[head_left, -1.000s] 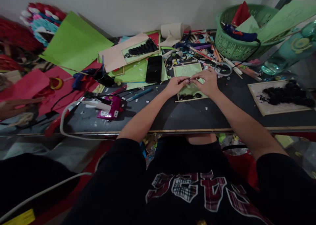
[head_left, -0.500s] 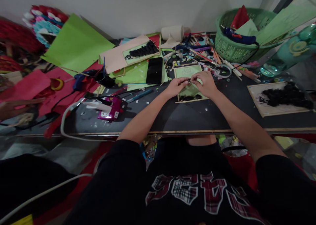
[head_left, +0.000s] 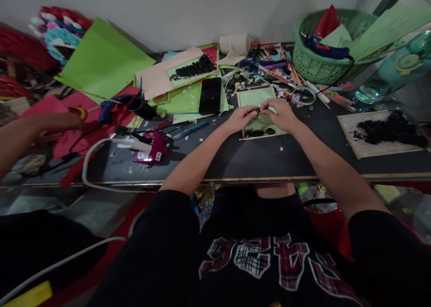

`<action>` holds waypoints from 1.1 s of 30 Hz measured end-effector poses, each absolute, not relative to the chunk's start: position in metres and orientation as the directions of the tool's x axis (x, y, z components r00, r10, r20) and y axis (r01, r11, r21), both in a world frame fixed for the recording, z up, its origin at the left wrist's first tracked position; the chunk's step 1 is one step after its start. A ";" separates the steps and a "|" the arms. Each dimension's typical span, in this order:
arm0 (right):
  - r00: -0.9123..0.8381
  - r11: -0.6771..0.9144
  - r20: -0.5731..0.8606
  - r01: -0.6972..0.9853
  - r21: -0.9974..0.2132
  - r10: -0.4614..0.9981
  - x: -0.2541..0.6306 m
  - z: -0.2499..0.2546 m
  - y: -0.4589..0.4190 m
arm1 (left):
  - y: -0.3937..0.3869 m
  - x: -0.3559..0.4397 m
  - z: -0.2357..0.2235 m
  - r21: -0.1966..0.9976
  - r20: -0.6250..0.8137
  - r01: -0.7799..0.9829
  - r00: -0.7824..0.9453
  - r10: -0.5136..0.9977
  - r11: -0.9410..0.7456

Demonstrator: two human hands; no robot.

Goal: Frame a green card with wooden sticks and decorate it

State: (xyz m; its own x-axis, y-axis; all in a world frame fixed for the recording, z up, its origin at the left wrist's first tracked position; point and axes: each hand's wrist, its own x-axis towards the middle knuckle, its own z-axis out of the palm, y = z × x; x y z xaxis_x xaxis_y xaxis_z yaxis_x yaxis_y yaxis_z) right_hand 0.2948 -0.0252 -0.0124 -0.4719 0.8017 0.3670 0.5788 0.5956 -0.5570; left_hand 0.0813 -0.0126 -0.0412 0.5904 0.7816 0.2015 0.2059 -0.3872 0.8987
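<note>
My left hand (head_left: pixel 241 117) and my right hand (head_left: pixel 278 112) meet fingertip to fingertip over a small green framed card (head_left: pixel 252 97). Both pinch one tiny dark piece (head_left: pixel 257 111) between them. Its shape is too small to make out. Two or three black rolled shapes (head_left: pixel 261 132) lie on the card's near edge, just below my hands. The card rests on the dark table (head_left: pixel 256 156).
A black phone (head_left: pixel 210 95) lies left of the card, a pink tool (head_left: pixel 151 147) and white cable (head_left: pixel 97 147) further left. A green basket (head_left: pixel 323 51) stands back right, a board with black shapes (head_left: pixel 387 132) right. Another person's arm (head_left: pixel 30 132) reaches in at left.
My hands stay pinched together over the card, shifted only slightly. Another person's arm has come into view at the left edge.
</note>
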 end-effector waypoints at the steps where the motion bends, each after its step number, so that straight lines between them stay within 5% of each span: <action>1: -0.471 0.589 0.361 0.563 -0.580 0.805 0.295 -0.012 -0.025 | -0.013 0.081 -0.041 0.900 0.195 0.209 0.590 0.783 -0.382; 10: -0.379 0.510 0.361 0.448 -0.734 0.852 0.293 -0.014 -0.027 | -0.013 0.081 -0.039 0.892 0.181 0.247 0.570 0.802 -0.377; 33: -0.326 0.548 0.444 0.583 -0.600 0.834 0.287 -0.012 -0.036 | -0.012 0.081 -0.040 0.864 0.205 0.268 0.588 0.782 -0.427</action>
State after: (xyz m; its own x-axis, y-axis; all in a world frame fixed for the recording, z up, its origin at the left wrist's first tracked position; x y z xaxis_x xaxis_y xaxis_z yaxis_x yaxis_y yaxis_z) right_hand 0.2873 -0.0358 -0.0119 -0.3264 0.8344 0.4441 0.5833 0.5475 -0.6000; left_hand 0.0812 -0.0122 -0.0400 0.5884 0.7822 0.2047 0.2677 -0.4274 0.8635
